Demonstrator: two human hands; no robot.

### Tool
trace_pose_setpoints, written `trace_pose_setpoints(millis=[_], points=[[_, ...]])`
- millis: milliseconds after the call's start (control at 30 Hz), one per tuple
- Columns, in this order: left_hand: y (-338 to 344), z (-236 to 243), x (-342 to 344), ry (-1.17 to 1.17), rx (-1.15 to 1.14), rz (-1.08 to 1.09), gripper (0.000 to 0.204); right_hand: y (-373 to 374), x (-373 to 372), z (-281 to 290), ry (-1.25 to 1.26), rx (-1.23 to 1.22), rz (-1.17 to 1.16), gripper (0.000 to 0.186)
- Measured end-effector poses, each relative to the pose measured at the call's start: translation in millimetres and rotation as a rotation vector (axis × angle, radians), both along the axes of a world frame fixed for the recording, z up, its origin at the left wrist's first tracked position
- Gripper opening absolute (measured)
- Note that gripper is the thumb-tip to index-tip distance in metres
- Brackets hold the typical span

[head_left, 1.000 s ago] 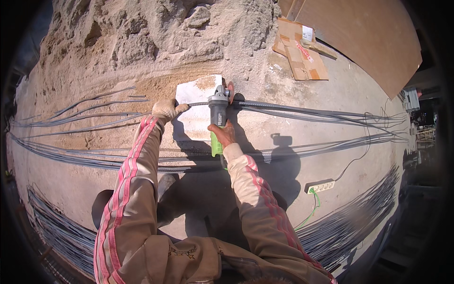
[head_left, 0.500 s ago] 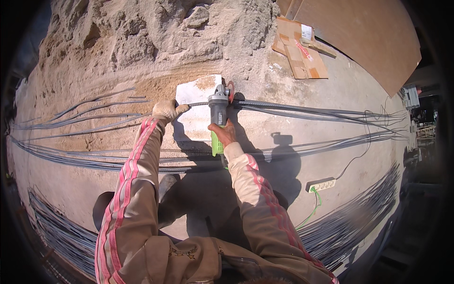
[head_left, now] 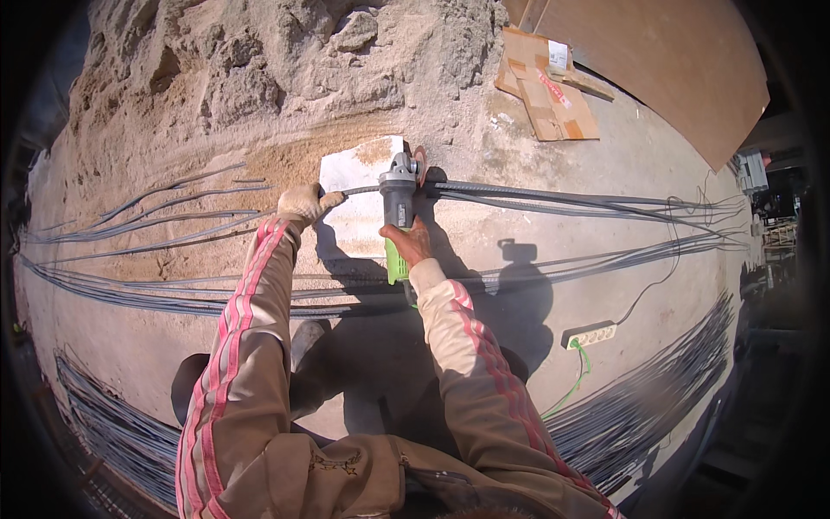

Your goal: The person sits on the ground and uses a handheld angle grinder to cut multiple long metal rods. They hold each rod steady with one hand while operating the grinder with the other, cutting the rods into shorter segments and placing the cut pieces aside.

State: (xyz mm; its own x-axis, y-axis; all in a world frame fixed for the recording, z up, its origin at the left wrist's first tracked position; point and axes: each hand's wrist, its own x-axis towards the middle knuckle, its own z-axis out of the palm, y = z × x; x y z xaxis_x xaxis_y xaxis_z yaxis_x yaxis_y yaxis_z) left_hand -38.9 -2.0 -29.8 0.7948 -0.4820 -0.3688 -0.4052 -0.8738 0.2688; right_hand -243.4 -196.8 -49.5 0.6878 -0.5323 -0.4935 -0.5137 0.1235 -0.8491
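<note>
Gripped in my bare right hand (head_left: 411, 240) is a grey and green angle grinder (head_left: 399, 201), its head pointing away from me. The reddish cutting disc (head_left: 421, 166) stands on edge at the right of the head, by the steel bars. My left hand (head_left: 304, 203), in a pale work glove, is closed around a ribbed rebar (head_left: 360, 189) left of the grinder. That bar passes over a white slab (head_left: 346, 232) and behind the tool. More rebars (head_left: 519, 192) stretch off to the right. The exact spot where disc and bar meet is hidden.
Nearer me, another bundle of rebars (head_left: 216, 304) crosses the floor. A power strip (head_left: 590, 335) with a green cord lies at the right. Rebar piles (head_left: 648, 389) lie at the lower sides. Beyond are a sand heap (head_left: 303, 69), flattened cardboard (head_left: 553, 99) and a brown board (head_left: 666, 69).
The view has shifted very slightly. Both hands, the grinder and the rebar keep practically the same places.
</note>
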Motion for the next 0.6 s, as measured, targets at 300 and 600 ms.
trace_pose_setpoints(millis=[300, 600], points=[[2.4, 2.7, -0.4, 0.009, -0.003, 0.015, 0.087, -0.3, 3.9, -7.3, 0.012, -0.012, 0.016, 0.09], [2.9, -4.1, 1.0, -0.028, -0.018, 0.009, 0.086, -0.5, 6.7, -29.0, 0.023, -0.049, -0.015, 0.099]])
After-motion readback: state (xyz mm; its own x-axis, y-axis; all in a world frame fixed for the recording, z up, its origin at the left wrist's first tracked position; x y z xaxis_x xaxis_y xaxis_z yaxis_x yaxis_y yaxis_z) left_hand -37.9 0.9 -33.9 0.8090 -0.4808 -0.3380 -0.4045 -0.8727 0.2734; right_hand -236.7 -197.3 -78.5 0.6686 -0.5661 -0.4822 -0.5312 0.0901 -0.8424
